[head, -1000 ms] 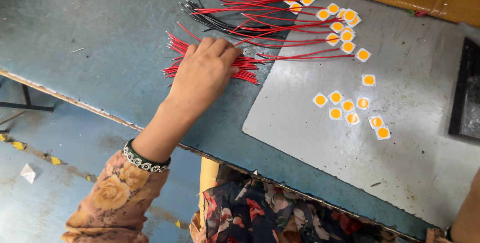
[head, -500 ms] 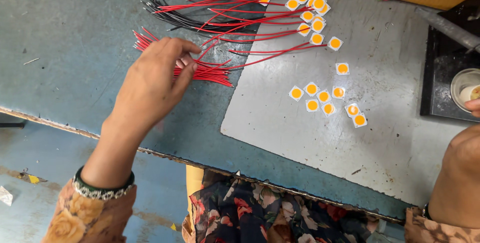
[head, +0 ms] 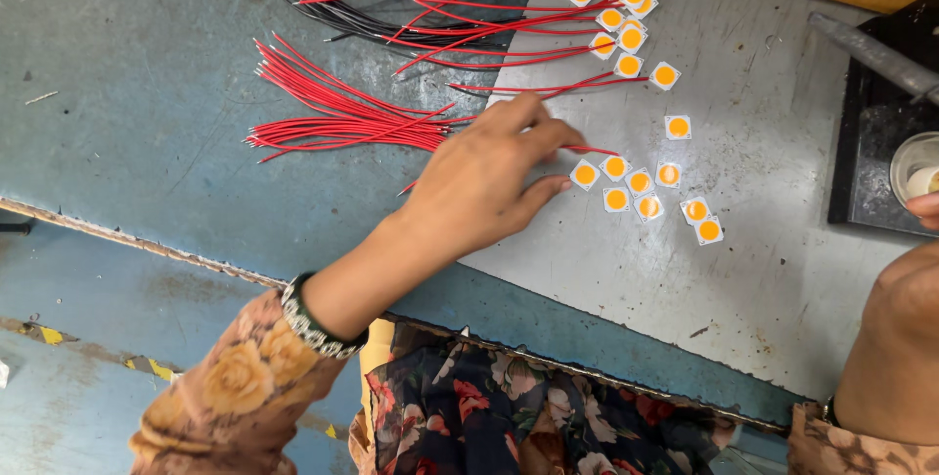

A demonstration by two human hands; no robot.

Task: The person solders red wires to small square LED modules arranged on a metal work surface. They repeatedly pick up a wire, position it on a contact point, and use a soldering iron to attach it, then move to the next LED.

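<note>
I am seeing the upper yellow chips already wired, while the loose chips near my left hand are lacking leads. Its fingers are pinching one red wire over the worktop; my right hand is mostly cropped, grip unclear.

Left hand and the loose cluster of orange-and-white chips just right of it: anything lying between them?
In the head view, nothing but bare grey plate separates the left hand's fingertips from the nearest chip; a red wire runs just above.
</note>
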